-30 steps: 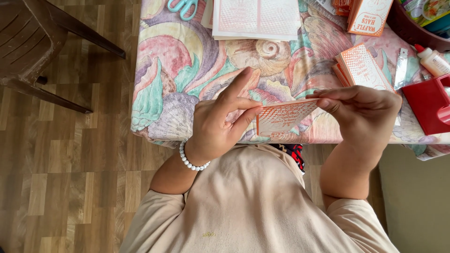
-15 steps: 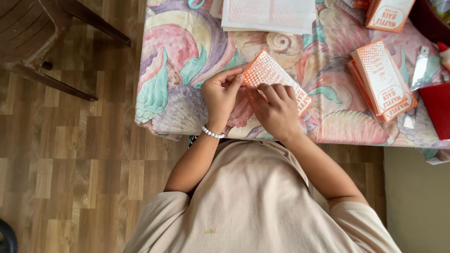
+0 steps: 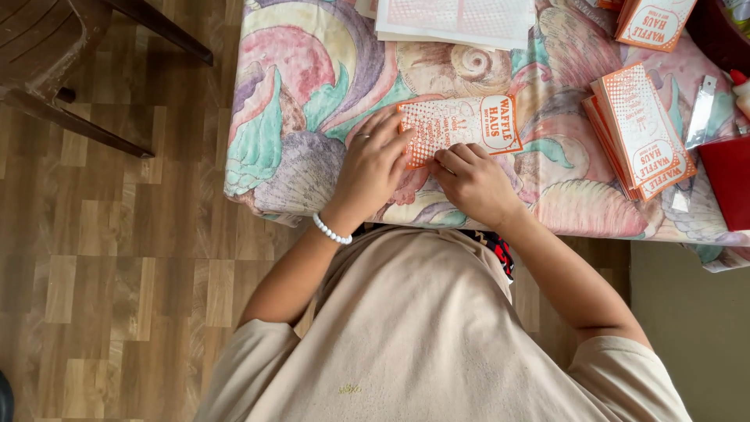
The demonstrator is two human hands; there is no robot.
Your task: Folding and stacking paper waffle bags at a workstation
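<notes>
Both hands press flat on an orange-and-white paper bag (image 3: 459, 129) lying on the patterned tablecloth (image 3: 297, 101) — left hand (image 3: 373, 168) pinning its end, right hand (image 3: 471, 181) bearing down on the lower edge. Uneven pressure could skew the crease — or slide the bag.

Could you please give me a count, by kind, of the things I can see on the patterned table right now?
Orange-and-white paper bags lying singly: 2, one under both hands, one at the top edge
Stack of orange-and-white paper bags: 1
Flat white printed sheets: 1 pile
Red container: 1
Clear plastic strip: 1
Total: 6
Left hand and right hand press the bag.
</notes>
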